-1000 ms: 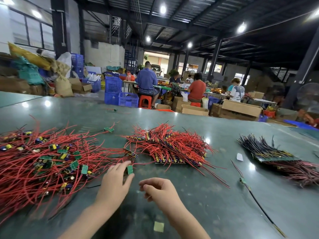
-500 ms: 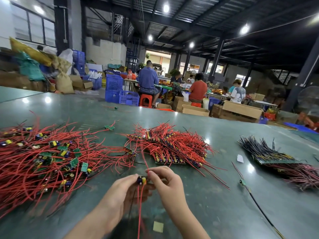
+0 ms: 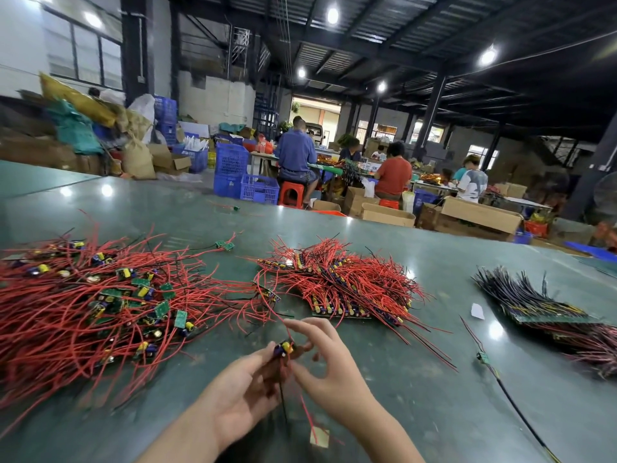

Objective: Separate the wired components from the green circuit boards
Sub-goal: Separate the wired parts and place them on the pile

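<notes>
Left hand (image 3: 242, 394): fingers curled, gripping wired component (image 3: 284, 348) from below.
Right hand (image 3: 325, 365): fingertips pinch the same component, remaining fingers spread.
Component location: above table (image 3: 417, 379), between both hands.
Unsorted pile (image 3: 93, 302): left.

A factory workshop: steel roof trusses (image 3: 384, 35), stacked crates (image 3: 230, 162), seated workers (image 3: 295, 155) (sorting at tables).

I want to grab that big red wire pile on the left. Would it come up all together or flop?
The red wire pile would probably flop: its thin strands curve loosely. It likely lifts in clumps, since the wires cross and tangle. The small green boards look light.
</notes>
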{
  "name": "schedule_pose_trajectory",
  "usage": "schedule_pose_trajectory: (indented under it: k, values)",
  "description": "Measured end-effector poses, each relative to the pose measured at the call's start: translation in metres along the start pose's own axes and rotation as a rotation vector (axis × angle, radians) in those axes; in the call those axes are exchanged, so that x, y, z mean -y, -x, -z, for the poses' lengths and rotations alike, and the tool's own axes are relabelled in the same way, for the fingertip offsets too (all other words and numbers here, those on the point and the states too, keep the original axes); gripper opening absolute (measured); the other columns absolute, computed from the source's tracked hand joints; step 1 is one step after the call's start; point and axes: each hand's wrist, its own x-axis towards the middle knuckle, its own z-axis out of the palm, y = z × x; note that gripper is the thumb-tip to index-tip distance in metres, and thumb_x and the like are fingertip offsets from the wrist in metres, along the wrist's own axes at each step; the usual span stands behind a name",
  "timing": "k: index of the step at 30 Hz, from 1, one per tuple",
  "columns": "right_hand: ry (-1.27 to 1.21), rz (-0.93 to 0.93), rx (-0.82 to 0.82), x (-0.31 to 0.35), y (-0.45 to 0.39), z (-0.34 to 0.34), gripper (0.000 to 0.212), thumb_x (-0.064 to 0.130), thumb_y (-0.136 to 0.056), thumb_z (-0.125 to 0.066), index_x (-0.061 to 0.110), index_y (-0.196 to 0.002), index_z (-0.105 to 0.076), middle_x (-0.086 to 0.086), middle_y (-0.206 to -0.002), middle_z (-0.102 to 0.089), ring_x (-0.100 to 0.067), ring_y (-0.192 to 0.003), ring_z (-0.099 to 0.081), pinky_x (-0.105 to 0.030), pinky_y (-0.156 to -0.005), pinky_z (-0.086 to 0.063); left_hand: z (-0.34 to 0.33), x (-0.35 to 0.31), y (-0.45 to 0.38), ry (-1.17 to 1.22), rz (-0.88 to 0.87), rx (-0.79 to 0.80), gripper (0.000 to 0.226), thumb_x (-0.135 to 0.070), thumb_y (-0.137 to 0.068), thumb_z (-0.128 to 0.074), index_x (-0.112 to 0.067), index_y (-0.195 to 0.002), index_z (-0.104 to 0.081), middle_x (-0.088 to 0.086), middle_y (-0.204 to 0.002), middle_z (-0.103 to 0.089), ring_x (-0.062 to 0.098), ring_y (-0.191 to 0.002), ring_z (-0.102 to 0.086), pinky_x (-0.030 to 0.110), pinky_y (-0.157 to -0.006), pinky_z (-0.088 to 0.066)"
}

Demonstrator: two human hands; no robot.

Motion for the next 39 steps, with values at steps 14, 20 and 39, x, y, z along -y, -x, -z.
schedule_pose_trajectory:
  k: [14,20,39]
  values:
    - [-0.040,-0.069,-0.163,-0.006,-0.004,-0.008,0.009,0.022,-0.081,-0.067,0.019,-0.084,-0.075,0.011,-0.088,-0.060,0.000,-0.083,-0.056,-0.019,-0.072,-0.044,0.001,-0.003,0.002,-0.051,0.097,0.188,0.027,-0.021,-0.076,-0.054,-0.005,-0.072,-0.075,0.010,-0.068,-0.065,0.018,-0.056,-0.061,0.029,-0.051,-0.050]
    - [-0.228,-0.172,-0.180,-0.002,-0.005,-0.002,0.033,0.004,-0.080,-0.071,0.036,-0.074,-0.073,0.010,-0.074,-0.060,-0.008,-0.075,-0.059,-0.033,-0.071,-0.047,0.007,0.001,-0.003,-0.041,0.051,0.242,0.028,-0.024,-0.068,-0.071,-0.003,-0.086,-0.074,0.011,-0.077,-0.067,0.017,-0.061,-0.065,0.029,-0.061,-0.059]
    - [-0.354,-0.283,-0.164,0.014,-0.003,-0.007,0.025,-0.008,-0.073,-0.071,0.017,-0.070,-0.068,0.006,-0.061,-0.068,-0.001,-0.055,-0.061,-0.012,-0.057,-0.045,-0.001,-0.006,0.005,-0.222,0.084,0.230,0.020,-0.027,-0.076,-0.045,-0.009,-0.081,-0.054,0.004,-0.064,-0.045,0.011,-0.049,-0.034,0.020,-0.041,-0.030]
